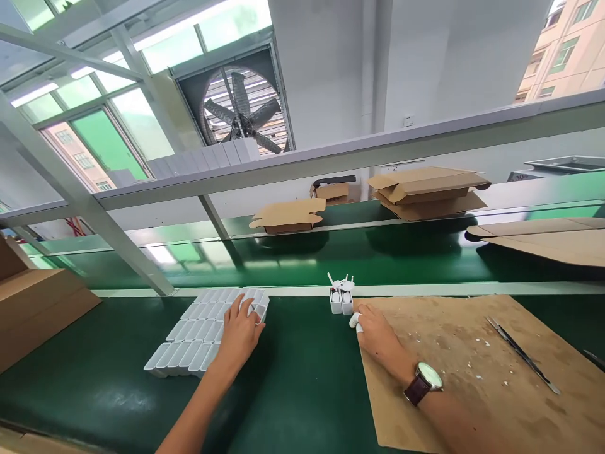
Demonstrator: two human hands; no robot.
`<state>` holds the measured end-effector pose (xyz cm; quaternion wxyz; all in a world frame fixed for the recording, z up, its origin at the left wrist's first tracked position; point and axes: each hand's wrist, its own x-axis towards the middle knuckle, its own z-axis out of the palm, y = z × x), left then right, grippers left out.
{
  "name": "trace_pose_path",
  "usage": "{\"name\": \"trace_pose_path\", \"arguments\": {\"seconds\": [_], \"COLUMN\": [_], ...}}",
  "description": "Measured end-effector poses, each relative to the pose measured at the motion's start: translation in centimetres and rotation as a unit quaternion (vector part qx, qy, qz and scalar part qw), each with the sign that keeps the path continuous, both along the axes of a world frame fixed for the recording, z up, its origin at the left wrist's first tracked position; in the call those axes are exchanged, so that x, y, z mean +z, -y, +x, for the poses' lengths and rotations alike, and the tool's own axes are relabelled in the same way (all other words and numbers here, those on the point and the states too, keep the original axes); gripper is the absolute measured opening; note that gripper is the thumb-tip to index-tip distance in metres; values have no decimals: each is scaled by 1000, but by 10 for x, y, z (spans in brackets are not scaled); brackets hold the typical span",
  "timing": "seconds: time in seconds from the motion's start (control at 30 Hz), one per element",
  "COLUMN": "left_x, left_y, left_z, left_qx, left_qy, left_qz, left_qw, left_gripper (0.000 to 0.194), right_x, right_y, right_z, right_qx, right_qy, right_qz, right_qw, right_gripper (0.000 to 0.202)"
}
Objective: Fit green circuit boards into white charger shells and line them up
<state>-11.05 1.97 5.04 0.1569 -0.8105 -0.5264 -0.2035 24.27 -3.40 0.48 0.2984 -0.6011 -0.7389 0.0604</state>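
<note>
My left hand (242,331) reaches over the right end of several rows of small white plastic boxes (193,337). Its fingers are spread and curved, the tips at the box rims. My right hand (378,334), a watch on its wrist, rests at the left edge of a cardboard sheet (454,372). The fingers on that side are drawn together. White material shows at their tips; whether it is finger covers or a held piece I cannot tell. Just beyond stand two small white boxes (341,301) filled with white parts, some thin pieces sticking up.
Metal tweezers (522,354) lie on the cardboard sheet among small white scraps. A cardboard box (40,309) stands at far left. Behind a pale rail (293,291) runs a green belt (307,261) with folded cartons (425,192). A slanted metal post (123,233) rises at left.
</note>
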Motion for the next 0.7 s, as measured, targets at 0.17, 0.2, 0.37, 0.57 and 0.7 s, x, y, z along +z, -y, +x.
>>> {"name": "trace_pose_path", "arguments": {"seconds": [0.17,0.2,0.37,0.57,0.7], "left_x": [-10,-12,-19,-35,-41], "left_y": [9,11,15,24,35], "left_z": [42,52,89,94,91], "left_qx": [-159,-184,-238,-196,-223], "left_qy": [123,139,170,270,317], "left_qz": [-95,-116,-161,-225,-310], "left_qw": [975,966,943,915,868], "left_gripper": [10,10,11,76,75], "right_x": [-2,-2,0,1,-1], "right_y": [-1,0,2,15,29], "right_z": [2,3,4,-8,-29], "right_qx": [9,9,16,57,148], "right_qy": [36,43,87,154,134], "right_qz": [-2,-2,-1,-11,25], "right_qw": [999,999,996,986,980], "right_gripper": [38,38,40,39,46]}}
